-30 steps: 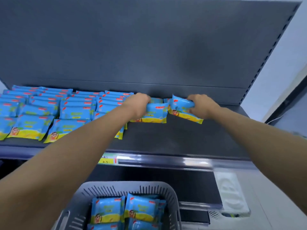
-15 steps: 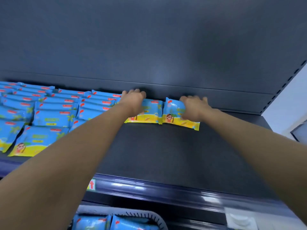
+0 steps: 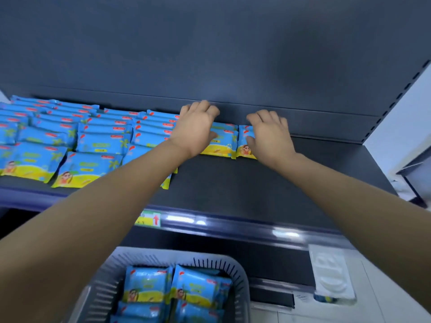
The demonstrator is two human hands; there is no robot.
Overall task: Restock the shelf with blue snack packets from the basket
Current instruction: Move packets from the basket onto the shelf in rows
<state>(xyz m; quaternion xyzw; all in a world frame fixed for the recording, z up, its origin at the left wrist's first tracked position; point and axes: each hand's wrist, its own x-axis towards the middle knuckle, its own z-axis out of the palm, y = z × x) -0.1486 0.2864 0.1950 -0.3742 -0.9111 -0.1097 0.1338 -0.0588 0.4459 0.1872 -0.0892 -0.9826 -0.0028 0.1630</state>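
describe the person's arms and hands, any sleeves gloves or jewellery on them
Both arms are bare: the left forearm and right forearm show no sleeve anywhere up to the frame edge. The left hand and right hand wear no gloves. No watch, bracelet or ring shows on either wrist or on the visible fingers.

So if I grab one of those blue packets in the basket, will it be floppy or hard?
Probably a bit floppy: the blue packets in the basket look like thin pouches with crimped ends. Likely light, since rows on the shelf overlap without squashing. Possibly slippery; the wrappers look shiny.
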